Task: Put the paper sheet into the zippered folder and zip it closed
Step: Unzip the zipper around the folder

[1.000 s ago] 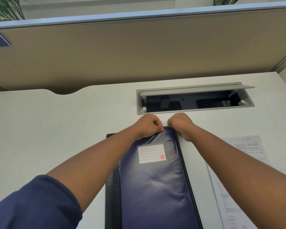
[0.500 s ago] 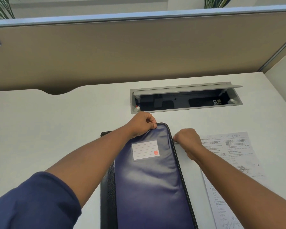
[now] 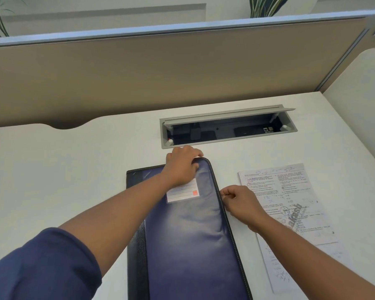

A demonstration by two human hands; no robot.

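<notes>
While the printed paper sheet (image 3: 290,204) lay on the white desk (image 3: 74,180) at the right of the frame, outside the zippered folder (image 3: 188,234), the step in hand looked to be the unzipping rather than the loading. The left hand (image 3: 181,165) lay flat with its fingers curled over the folder's far corner at centre frame, pressing it down just above the white label (image 3: 183,192). The right hand (image 3: 240,202) was closed to a pinch at the folder's right edge, seemingly on the zipper pull, though the pull itself was too small to make out. The next move, as I judged it, called for drawing that pull along the stitched edge toward the bottom of the frame, with the corner held firm so the cover would not ride along. The desk was otherwise bare; an open grey cable tray (image 3: 227,128) was sunk into it just beyond the left hand, a tan partition (image 3: 160,72) crossed the upper half, and plant leaves (image 3: 264,5) showed above it.
</notes>
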